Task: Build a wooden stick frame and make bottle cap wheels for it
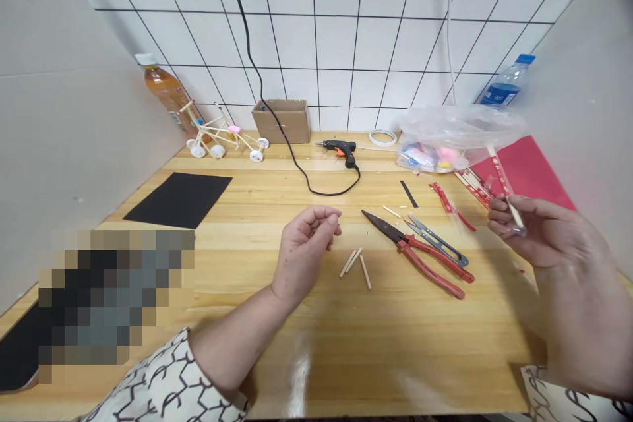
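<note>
Right hand (548, 237) pinches wrapped stick (505, 183); left hand (306, 244) apart.

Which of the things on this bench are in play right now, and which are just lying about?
In play: wrapped stick pinched in right hand; left hand loosely curled above three cut sticks; pliers and snips alongside.

Lying about: glue gun, black sheet, stick tricycle, two bottles, cardboard box, tape roll.
</note>
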A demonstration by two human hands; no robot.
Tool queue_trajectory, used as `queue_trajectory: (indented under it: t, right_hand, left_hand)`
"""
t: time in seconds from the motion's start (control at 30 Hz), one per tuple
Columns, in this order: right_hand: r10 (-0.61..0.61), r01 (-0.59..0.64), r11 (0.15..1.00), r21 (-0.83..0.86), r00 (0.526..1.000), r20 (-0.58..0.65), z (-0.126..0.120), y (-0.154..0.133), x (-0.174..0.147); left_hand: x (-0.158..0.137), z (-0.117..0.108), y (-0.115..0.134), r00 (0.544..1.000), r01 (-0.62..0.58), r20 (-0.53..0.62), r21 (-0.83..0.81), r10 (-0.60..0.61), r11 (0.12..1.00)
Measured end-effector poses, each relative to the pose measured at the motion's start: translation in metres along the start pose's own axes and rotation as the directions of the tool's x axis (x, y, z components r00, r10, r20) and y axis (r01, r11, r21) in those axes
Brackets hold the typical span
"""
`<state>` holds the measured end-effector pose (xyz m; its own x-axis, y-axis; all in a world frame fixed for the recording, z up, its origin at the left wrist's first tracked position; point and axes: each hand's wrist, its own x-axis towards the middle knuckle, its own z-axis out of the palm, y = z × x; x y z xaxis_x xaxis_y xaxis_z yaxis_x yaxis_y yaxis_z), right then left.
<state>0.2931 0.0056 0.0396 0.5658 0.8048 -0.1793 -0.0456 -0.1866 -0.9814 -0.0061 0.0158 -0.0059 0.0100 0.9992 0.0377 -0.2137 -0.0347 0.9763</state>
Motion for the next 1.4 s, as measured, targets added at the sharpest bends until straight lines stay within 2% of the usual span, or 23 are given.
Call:
queue_trajectory:
  t: [0.2,0.43,0.53,0.63,0.7,0.77,0.83,0.9,1.03,1.17,1.27,1.4]
  right_hand:
    - [0.083,-0.091,0.995,0.051,0.987,0.139,-0.003,0.005,0.004]
    - [0.14,-0.16,0.987,0.028,0.924,0.357,0.003,0.007,-0.002]
    - [0.166,-0.182,0.983,-0.019,0.841,0.516,0.008,0.008,-0.009]
    - [0.12,-0.085,0.993,-0.084,0.735,0.667,0.018,0.015,-0.02]
    - [0.054,0.005,0.997,-0.08,0.696,0.716,0.026,0.022,-0.029]
    - [0.024,0.038,0.997,-0.064,0.651,0.758,0.034,0.03,-0.04]
    - [0.009,0.056,0.997,-0.056,0.627,0.779,0.042,0.035,-0.049]
    - [-0.013,0.11,0.991,-0.074,0.636,0.771,0.048,0.038,-0.058]
    - [-0.029,0.201,0.969,-0.14,0.662,0.749,0.056,0.038,-0.067]
    - [-0.025,0.21,0.966,-0.148,0.65,0.759,0.059,0.041,-0.069]
    - [-0.012,0.159,0.98,-0.123,0.658,0.753,0.057,0.044,-0.067]
    - [-0.056,0.029,0.998,0.053,0.758,0.65,0.053,0.044,-0.064]
  left_hand:
    - [-0.006,0.003,0.003,1.0,-0.007,0.026,0.02,0.007,1.0]
    - [-0.007,0.003,0.0,0.997,-0.014,0.08,0.065,0.009,0.998]
    - [-0.01,0.005,0.0,0.991,-0.014,0.136,0.113,-0.002,0.993]
    - [-0.015,0.008,0.0,0.967,-0.016,0.251,0.181,-0.031,0.983]
    - [-0.019,0.01,0.0,0.937,-0.031,0.346,0.231,-0.053,0.972]
    - [-0.024,0.012,-0.002,0.9,-0.048,0.427,0.292,-0.085,0.955]
    - [-0.029,0.013,-0.004,0.868,-0.072,0.484,0.349,-0.114,0.934]
    - [-0.033,0.014,-0.006,0.837,-0.076,0.526,0.386,-0.152,0.919]
    - [-0.036,0.016,-0.008,0.791,-0.006,0.57,0.371,-0.223,0.929]
    - [-0.035,0.018,-0.005,0.804,0.049,0.539,0.362,-0.252,0.931]
    - [-0.034,0.018,-0.001,0.805,0.083,0.512,0.404,-0.3,0.911]
    - [-0.034,0.018,-0.001,0.794,0.065,0.512,0.465,-0.328,0.883]
